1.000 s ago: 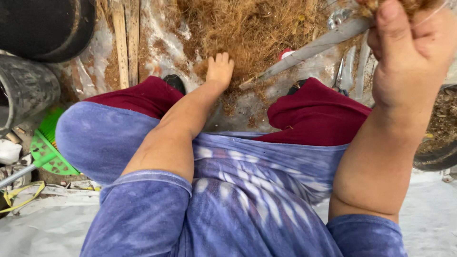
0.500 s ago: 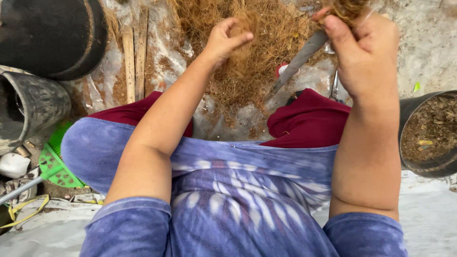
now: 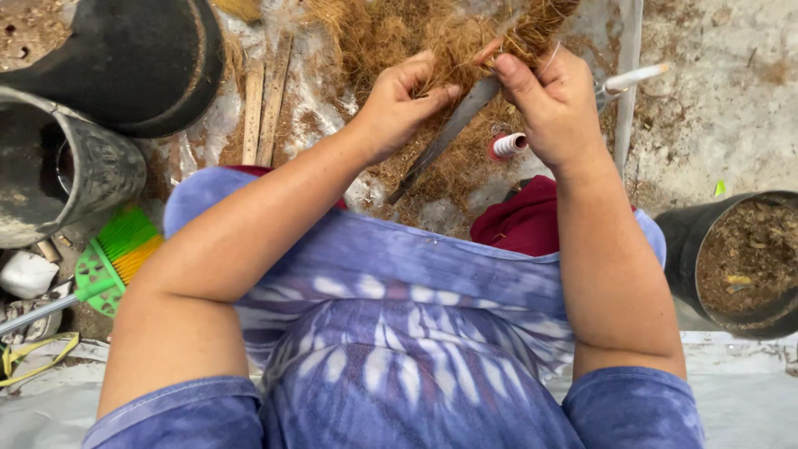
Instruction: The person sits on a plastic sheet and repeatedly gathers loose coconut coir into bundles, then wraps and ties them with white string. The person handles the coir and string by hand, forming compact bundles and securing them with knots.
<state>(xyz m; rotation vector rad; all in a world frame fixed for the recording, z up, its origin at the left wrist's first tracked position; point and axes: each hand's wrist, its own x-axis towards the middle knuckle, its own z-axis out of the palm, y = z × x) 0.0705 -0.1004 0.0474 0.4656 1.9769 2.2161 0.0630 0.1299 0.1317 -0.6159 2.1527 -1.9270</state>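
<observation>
Pinching a tuft of coconut fibre between thumb and curled fingers, right hand closed tight around the brown strands, thumb pressed flat along the top. Left hand half closed, fingertips and thumb drawn together on loose strands at the edge of the same fibre, just beside the right hand, the two nearly touching. Long grey blade-like strip slanting down from between the hands toward the lap (whether either hand actually grips it cannot be told; upper end hidden behind the fingers). Larger heap of fibre spread on the plastic-covered ground directly beyond the hands, the held tuft merging into it at the top edge of the view. Small spool of white thread lying just below the right hand, near the strip. White-tipped rod pointing away from the right wrist, to the right. Two flat wooden slats lying side by side to the left of the left forearm. Black rubber tub and dented grey metal bucket at far left, touching or nearly so; green hand brush with orange and green bristles below them. Black pot of soil at far right, well apart from both hands.
</observation>
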